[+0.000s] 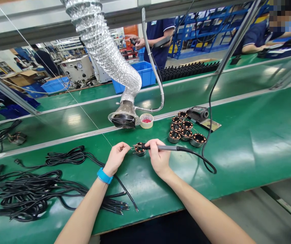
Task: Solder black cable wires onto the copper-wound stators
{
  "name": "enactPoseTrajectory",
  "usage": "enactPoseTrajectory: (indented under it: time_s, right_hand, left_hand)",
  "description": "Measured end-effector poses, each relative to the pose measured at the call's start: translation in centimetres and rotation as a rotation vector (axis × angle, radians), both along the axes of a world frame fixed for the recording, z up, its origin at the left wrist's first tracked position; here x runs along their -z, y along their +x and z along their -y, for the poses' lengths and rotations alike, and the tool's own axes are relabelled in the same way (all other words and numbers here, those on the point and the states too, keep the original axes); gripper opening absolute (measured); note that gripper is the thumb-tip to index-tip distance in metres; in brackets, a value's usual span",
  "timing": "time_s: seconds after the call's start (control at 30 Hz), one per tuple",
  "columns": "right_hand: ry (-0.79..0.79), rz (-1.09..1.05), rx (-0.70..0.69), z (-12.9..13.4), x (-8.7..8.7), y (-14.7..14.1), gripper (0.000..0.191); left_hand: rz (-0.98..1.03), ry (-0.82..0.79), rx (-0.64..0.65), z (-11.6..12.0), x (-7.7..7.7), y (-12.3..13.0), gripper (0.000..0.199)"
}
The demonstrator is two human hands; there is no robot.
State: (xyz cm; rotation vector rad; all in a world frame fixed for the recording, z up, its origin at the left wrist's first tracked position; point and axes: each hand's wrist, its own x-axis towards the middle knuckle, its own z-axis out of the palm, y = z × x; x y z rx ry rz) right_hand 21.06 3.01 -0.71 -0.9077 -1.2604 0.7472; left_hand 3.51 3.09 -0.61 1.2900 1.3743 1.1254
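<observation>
My right hand (159,157) is closed around the grey handle of a soldering iron (167,147), whose tip points left over a small motor stator (139,149) with copper windings. The stator stands on the green bench, with short lead wires sticking out to its left. At those leads, my left hand (117,156), with a blue band on its wrist, pinches the end of a thin solder wire (84,112). This wire runs down from the upper left to the hand. The iron's tip and my left fingertips are close together; whether tip and solder touch is too small to tell.
Several stators (186,130) stand at the right beside an iron holder (198,114). A fume duct (123,117) hangs behind the work, by a round tub (146,121) with red contents. Black power cords (33,189) lie left. Co-workers are across the bench.
</observation>
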Motion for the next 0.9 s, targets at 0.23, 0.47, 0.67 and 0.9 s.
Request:
enactPoseTrajectory:
  time_s: [0.23, 0.47, 0.67, 0.9]
  right_hand:
    - [0.003, 0.001, -0.01, 0.1, 0.1, 0.0, 0.033]
    - [0.061, 0.15, -0.044, 0.1, -0.2, -0.1, 0.028]
    - [0.268, 0.436, -0.149, -0.6, -0.1, -0.7, 0.021]
    - [0.283, 0.574, -0.259, -1.8, 2.0, -1.8, 0.047]
  left_hand:
    - [0.014, -0.004, 0.004, -0.1, 0.0, 0.0, 0.023]
    - [0.018, -0.007, 0.009, -0.1, 0.1, 0.0, 0.023]
    - [-0.009, 0.001, 0.045, 0.4, -0.1, -0.1, 0.024]
    - [-0.022, 0.027, 0.086, 0.9, -0.3, 0.1, 0.027]
